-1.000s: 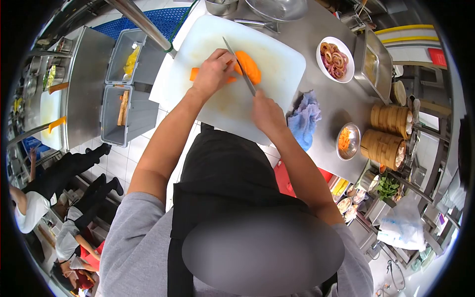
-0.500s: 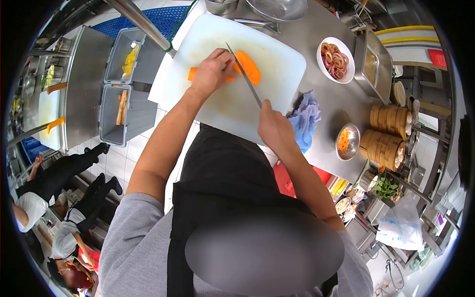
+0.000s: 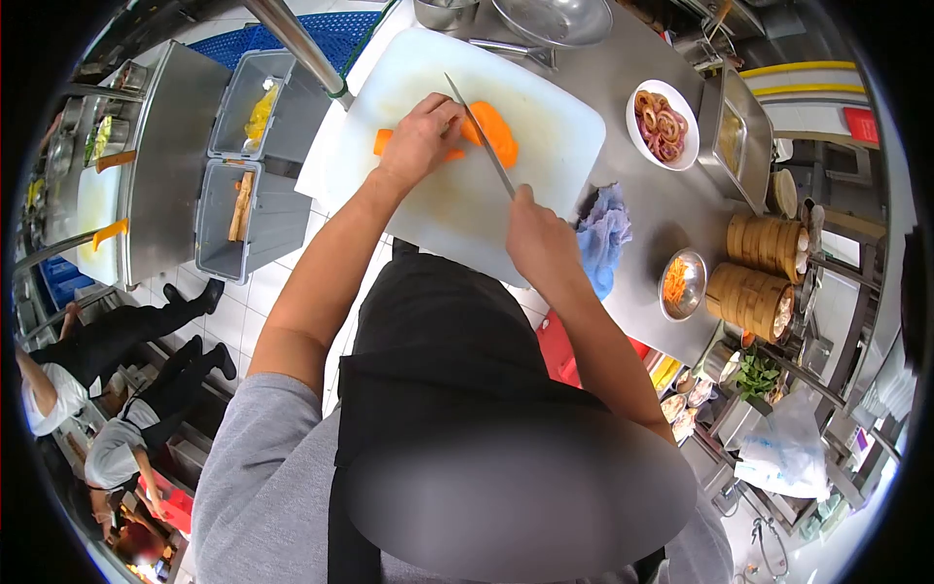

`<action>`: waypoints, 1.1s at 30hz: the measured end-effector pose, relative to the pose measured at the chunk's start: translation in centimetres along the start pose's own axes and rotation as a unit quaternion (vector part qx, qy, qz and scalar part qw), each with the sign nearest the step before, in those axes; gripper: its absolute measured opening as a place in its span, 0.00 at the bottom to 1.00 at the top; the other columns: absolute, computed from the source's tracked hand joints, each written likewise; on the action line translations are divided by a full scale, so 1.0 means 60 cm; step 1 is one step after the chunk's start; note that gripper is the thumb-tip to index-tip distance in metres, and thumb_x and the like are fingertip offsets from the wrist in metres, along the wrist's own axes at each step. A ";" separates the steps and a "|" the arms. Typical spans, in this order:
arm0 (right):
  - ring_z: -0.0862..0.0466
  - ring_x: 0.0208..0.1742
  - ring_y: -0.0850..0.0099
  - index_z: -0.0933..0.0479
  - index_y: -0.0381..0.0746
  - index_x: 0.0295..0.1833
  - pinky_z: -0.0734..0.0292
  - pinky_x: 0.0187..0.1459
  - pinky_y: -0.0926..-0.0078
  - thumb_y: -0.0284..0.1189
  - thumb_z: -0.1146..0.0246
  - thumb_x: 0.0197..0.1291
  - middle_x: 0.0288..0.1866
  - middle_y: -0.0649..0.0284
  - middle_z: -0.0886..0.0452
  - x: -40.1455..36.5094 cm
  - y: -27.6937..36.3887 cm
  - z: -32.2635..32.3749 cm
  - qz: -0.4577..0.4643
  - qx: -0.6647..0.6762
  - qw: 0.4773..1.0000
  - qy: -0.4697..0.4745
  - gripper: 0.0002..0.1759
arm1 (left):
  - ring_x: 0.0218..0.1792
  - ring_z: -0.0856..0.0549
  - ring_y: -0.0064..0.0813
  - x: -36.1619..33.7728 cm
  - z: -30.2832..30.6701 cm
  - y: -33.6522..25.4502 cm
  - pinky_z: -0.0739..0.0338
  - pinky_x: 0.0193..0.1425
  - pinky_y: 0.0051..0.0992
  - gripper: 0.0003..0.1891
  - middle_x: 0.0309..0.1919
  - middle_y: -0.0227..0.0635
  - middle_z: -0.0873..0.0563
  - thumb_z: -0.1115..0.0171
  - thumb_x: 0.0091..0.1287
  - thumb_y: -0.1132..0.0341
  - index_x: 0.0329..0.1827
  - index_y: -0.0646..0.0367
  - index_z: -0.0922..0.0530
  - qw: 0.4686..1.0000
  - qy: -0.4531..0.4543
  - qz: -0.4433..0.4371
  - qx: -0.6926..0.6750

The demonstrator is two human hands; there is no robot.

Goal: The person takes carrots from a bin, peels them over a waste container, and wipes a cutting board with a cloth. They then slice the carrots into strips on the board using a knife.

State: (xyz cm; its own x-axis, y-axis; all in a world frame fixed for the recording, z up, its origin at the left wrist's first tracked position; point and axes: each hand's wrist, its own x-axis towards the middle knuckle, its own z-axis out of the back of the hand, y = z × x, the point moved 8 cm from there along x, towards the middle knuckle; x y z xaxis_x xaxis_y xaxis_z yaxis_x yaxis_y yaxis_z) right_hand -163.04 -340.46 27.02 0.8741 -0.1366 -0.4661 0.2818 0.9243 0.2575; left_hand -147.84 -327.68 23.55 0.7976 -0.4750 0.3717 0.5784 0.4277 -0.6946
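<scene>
A white cutting board (image 3: 467, 214) lies on the steel counter. My right hand (image 3: 541, 234) is closed round the handle of a long knife (image 3: 485, 141), whose blade points up and left over the board. Against the blade's right side lie orange carrot slices (image 3: 498, 134). My left hand (image 3: 420, 138) is on the blade's left side, fingers curled down on an orange carrot piece (image 3: 453, 154) that is mostly hidden under them. Another orange piece (image 3: 382, 142) shows to the left of this hand. A blue cloth (image 3: 605, 238) lies right of the board.
On the counter are a white bowl of sliced onions (image 3: 693, 146), a metal bowl of orange shreds (image 3: 693, 302) and a steel strainer (image 3: 555, 21). Bamboo steamers (image 3: 747, 300) stand at the right. Grey bins (image 3: 222, 219) are at the left, with two people (image 3: 122, 453) beyond.
The view has shifted slightly. Both hands stay at the board with the knife between them. The two people at the lower left have changed posture a little.
</scene>
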 end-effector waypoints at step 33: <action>0.11 0.43 0.42 0.32 0.29 0.59 0.17 0.49 0.46 0.24 0.50 0.66 0.41 0.38 0.13 0.069 -0.009 -0.036 0.022 0.006 1.000 -0.012 0.18 | 0.43 0.13 0.45 0.000 0.006 -0.011 0.15 0.49 0.36 0.07 0.45 0.38 0.14 0.37 0.68 0.74 0.47 0.55 0.17 1.000 -0.004 -0.016 -0.010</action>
State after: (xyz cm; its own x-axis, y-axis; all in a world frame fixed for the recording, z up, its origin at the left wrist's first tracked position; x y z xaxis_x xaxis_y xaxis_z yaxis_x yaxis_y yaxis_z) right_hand -160.42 -340.76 23.14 0.8950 -0.1043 -0.4336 0.2474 0.9250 0.2883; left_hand -148.15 -327.69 24.24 0.7798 -0.4820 0.3995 0.6007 0.3962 -0.6944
